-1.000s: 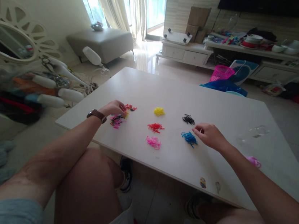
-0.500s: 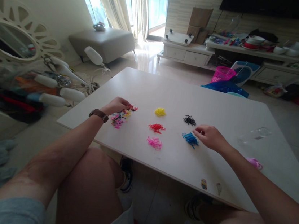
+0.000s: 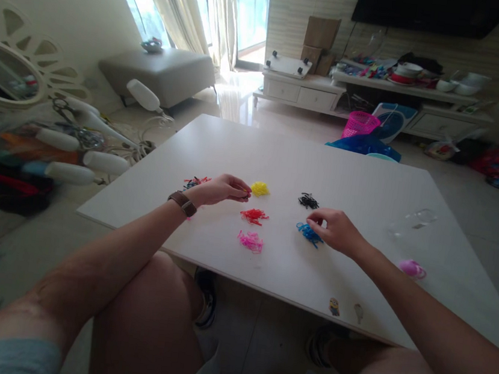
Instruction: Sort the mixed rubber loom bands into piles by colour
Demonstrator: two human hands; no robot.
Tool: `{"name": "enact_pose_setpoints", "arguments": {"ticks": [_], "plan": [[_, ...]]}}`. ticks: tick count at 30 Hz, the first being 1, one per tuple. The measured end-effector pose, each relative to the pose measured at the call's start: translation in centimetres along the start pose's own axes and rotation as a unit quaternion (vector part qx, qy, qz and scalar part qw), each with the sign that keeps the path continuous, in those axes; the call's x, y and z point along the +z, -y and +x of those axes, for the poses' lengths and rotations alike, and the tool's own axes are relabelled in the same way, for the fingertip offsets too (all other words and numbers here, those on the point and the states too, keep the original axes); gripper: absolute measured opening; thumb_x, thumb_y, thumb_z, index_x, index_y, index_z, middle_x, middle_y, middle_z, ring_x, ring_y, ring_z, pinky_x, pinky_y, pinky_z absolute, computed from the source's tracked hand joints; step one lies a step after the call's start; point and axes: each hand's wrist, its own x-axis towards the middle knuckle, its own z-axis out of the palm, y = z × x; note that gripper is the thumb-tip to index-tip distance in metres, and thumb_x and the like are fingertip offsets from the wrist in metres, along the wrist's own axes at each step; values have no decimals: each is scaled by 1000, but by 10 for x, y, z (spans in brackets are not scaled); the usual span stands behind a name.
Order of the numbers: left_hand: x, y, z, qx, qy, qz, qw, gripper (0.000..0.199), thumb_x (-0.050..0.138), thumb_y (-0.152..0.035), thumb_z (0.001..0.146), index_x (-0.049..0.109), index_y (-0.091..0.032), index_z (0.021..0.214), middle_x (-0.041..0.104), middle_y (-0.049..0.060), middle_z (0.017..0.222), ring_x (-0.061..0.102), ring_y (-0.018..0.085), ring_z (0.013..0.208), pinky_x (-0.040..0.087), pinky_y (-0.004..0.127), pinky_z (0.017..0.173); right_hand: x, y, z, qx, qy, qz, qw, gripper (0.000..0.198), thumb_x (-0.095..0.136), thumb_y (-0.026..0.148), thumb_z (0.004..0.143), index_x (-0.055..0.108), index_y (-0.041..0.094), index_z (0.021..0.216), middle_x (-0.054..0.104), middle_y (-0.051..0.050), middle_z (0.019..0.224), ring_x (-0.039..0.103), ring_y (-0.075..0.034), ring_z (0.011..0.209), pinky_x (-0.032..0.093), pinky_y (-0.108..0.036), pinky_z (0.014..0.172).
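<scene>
My left hand (image 3: 224, 190) is pinched on a few small rubber bands (image 3: 247, 195), dark and pinkish, just left of the yellow pile (image 3: 260, 189). Behind that hand and wrist, a mixed-colour pile (image 3: 195, 183) is partly hidden. My right hand (image 3: 335, 229) hovers over the right side of the blue pile (image 3: 310, 234), thumb and forefinger together; anything between them is too small to make out. A black pile (image 3: 308, 201) lies just beyond the blue one. Red bands (image 3: 254, 215) and pink bands (image 3: 250, 242) form separate piles in the middle of the table.
The white table (image 3: 283, 282) has a clear plastic container (image 3: 423, 218) and a pink item (image 3: 412, 268) on its right side. Near the front edge lie a yellow cartoon figure (image 3: 333, 306) and a small pale piece (image 3: 358, 312). A white-shaded lamp (image 3: 107, 163) stands off the left edge.
My left hand has left the mixed pile and moved right, carrying a few bands towards the yellow pile. My right hand has shifted slightly left over the blue pile. The view has tilted slightly.
</scene>
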Motion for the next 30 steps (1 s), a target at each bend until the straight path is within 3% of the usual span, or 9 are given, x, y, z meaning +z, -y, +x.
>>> {"name": "enact_pose_setpoints", "arguments": {"ticks": [5, 12, 17, 24, 30], "plan": [[50, -12, 7, 27, 96, 24, 995, 33, 89, -29, 70, 77, -10, 94, 76, 12, 91, 72, 17, 83, 58, 33, 86, 3, 27, -3, -58, -41, 65, 995, 17, 59, 30, 91, 72, 20, 85, 71, -4, 80, 64, -16, 72, 49, -28, 67], [107, -23, 5, 30, 198, 19, 980, 25, 87, -26, 71, 76, -11, 88, 76, 9, 84, 73, 17, 82, 59, 33, 85, 6, 51, -6, -33, -89, 172, 980, 15, 66, 32, 90, 74, 21, 97, 76, -4, 89, 68, -16, 74, 55, -27, 68], [112, -20, 4, 26, 201, 14, 979, 26, 87, -27, 72, 74, -10, 87, 76, 9, 84, 73, 16, 82, 59, 33, 86, 7, 52, -7, -21, -97, 191, 977, 12, 66, 29, 88, 75, 20, 84, 74, -2, 77, 68, -16, 69, 54, -27, 66], [107, -20, 4, 21, 191, 22, 981, 26, 87, -26, 71, 73, -10, 84, 76, 9, 82, 72, 15, 80, 59, 31, 83, 8, 56, -8, -3, -110, 194, 975, 8, 67, 24, 85, 73, 19, 82, 73, -2, 74, 67, -16, 67, 53, -27, 65], [105, -18, 7, 16, 192, 28, 981, 26, 88, -26, 70, 71, -10, 81, 75, 7, 79, 70, 13, 76, 58, 29, 80, 10, 52, -7, 19, -158, 189, 969, 7, 67, 25, 83, 71, 20, 81, 71, -2, 71, 65, -15, 65, 52, -27, 62]]}}
